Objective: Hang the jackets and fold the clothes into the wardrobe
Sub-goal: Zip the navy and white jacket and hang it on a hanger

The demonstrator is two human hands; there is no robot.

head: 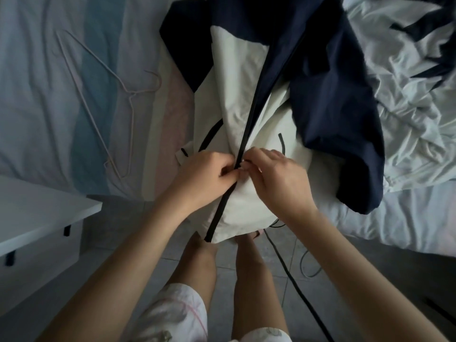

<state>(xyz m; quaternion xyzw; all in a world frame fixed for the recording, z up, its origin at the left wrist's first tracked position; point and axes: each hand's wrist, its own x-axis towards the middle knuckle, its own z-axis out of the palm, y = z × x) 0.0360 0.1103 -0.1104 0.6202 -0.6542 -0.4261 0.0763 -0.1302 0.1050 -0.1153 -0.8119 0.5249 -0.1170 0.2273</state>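
Your jacket (237,77), white in the body and navy across the shoulders, lies face up on the bed (49,70) straight ahead of you, collar end away from you and hem spilling over the mattress edge toward your legs. Its front is parted along the black zipper (250,114), with the opening widening toward the collar. Your left hand (209,174) sits on the left side of that zipper, low on the jacket, with its fingers curled in and pinching the black edge. Your right hand (278,178) meets it from the other side, fingertips bent and nipping the fabric at the same spot, so the two hands almost touch. Your fingers hide the slider, so you cannot tell whether the two halves are joined there. Below your hands the black strip runs down to the hanging hem. A navy sleeve (345,119) drapes off to the right, ending near the edge of the bed. A thin pale hanger (130,93) lies flat on the striped sheet to the left, well apart from the jacket. More white and navy clothes (407,58) lie crumpled at the right. A white cabinet (37,206) stands at your left, and a dark cable (292,280) trails over the tiled floor (320,255).
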